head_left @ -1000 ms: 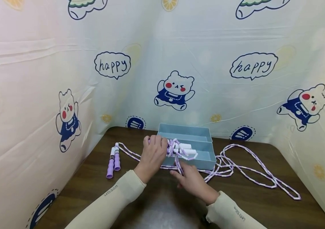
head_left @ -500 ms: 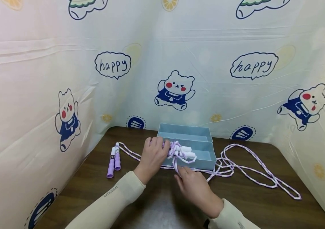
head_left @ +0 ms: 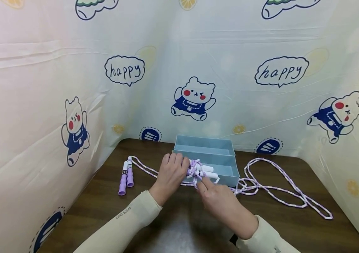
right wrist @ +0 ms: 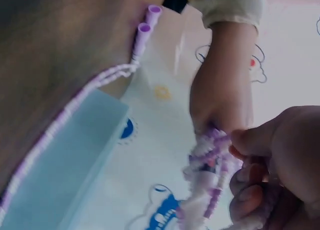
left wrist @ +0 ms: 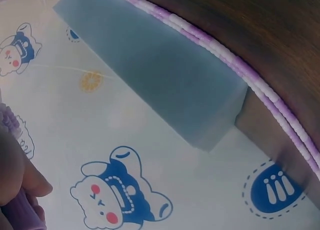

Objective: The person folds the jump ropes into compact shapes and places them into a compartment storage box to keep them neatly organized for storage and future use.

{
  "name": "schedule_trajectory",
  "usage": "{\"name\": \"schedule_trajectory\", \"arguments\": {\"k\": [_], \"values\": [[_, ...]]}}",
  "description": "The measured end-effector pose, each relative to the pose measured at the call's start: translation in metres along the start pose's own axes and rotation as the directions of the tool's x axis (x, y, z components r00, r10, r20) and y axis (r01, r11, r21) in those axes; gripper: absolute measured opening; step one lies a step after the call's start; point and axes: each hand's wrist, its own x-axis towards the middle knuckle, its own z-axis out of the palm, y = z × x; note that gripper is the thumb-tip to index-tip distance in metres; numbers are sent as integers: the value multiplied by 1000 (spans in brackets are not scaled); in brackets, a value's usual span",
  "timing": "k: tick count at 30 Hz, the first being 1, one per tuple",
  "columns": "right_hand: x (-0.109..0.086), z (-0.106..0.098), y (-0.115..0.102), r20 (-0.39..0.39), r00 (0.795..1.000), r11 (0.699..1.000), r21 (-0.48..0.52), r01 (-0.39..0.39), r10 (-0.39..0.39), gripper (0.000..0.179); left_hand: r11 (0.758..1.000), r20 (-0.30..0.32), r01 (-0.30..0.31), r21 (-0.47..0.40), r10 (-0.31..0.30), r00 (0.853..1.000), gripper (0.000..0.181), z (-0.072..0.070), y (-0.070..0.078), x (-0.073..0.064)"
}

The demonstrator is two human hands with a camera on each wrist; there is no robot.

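My left hand (head_left: 171,174) grips the purple handles of a beaded jump rope (head_left: 194,169), held above the front of a pale blue box (head_left: 231,180). Purple-and-white beads are wound around the middle of the handles, whose white ends (head_left: 208,174) point right. At the bundle's lower right, my right hand (head_left: 219,196) pinches a strand of this rope with curled fingers. The right wrist view shows the wound beads (right wrist: 212,147) between both hands. Only the edge of my left hand (left wrist: 15,175), around a purple handle (left wrist: 25,212), appears in the left wrist view.
A second beaded jump rope lies on the brown table (head_left: 179,225). Its two purple handles (head_left: 122,182) are at the left, and its cord runs before the box into loops at the right. The box's other half (head_left: 204,142) stands behind. Patterned cloth (head_left: 230,42) encloses the table.
My right hand has come up and slightly right, closer to the bundle, drawing the strand with it. The bundle has dropped slightly and shifted a little right with my left hand.
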Motion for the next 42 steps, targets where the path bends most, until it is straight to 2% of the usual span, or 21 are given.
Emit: {"name": "schedule_trajectory", "arguments": {"k": [4,9,13,15,18,19,21,27,37,40,42], "values": [[6,-9,6,58,998,999,-42,28,-26,30,1000,-8,-6,-3,6,1000,30,-1,2,0],[16,-20,20,69,993,994,-56,95,-91,33,998,-44,-46,-30,45,998,24,-4,3,0],[20,-26,32,74,987,989,-32,148,-145,45,996,-63,-87,-19,86,994,22,-6,4,-1],[20,-28,36,79,984,987,-4,159,-158,38,996,-61,-92,-15,91,994,21,-6,5,-1],[21,-30,41,87,982,985,24,168,-170,14,996,-64,-88,-19,86,994,21,-5,4,-2],[21,-30,43,83,982,985,27,171,-172,16,996,-64,-87,-21,86,994,21,-5,4,-3],[22,-30,46,85,982,985,34,166,-169,28,996,-65,-88,-26,86,994,22,-6,4,-3],[22,-30,54,117,980,986,67,154,-161,38,995,-100,-91,-49,86,991,26,-9,1,-5],[21,-21,69,71,987,980,150,131,-142,34,992,-185,-115,-51,104,977,26,-13,-2,-11],[19,-15,73,70,992,972,218,90,-107,38,991,-202,-121,-65,105,974,29,-14,-1,-14],[17,-10,76,72,995,954,296,49,-73,38,990,-208,-121,-77,103,973,31,-15,0,-15]]}}
